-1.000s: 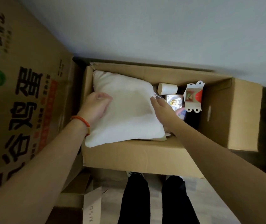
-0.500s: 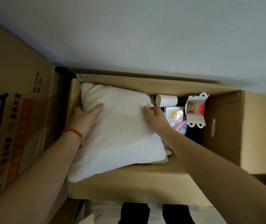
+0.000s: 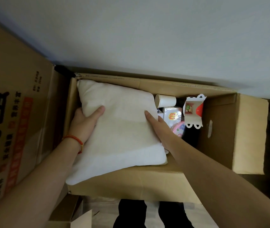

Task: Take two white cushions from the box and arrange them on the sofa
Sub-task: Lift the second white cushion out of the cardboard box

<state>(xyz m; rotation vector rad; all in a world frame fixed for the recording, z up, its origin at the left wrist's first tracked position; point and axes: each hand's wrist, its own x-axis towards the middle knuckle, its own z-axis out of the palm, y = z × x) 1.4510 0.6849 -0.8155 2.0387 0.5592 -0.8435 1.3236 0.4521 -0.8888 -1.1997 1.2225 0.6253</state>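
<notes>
Both hands gripped a square white fabric cushion [image 3: 119, 127] from opposite sides: the left hand [image 3: 83, 124] clasped its left edge, thumb pressed on top and fingers tucked out of sight beneath, while the right hand [image 3: 157, 125] clasped its right edge, index finger lying along the top and the other fingers curled under. A red braided cord bracelet [image 3: 76, 140] circled the left wrist. That cushion sat tilted in the left half of an open brown cardboard box [image 3: 131, 183], its near corner hanging over the box's front wall. Beside it, in the right half of the box, lay a white paper cup [image 3: 165, 100] on its side, a small white packet with a red and gold emblem [image 3: 172, 115], a white and red folded paper carton [image 3: 194, 111], and a pink rounded object [image 3: 179, 129] partly hidden by the right forearm. A large brown carton printed with black characters and an orange strip [image 3: 16, 129] stood just beside the box on the left. A pale wall [image 3: 147, 38] rose behind.
</notes>
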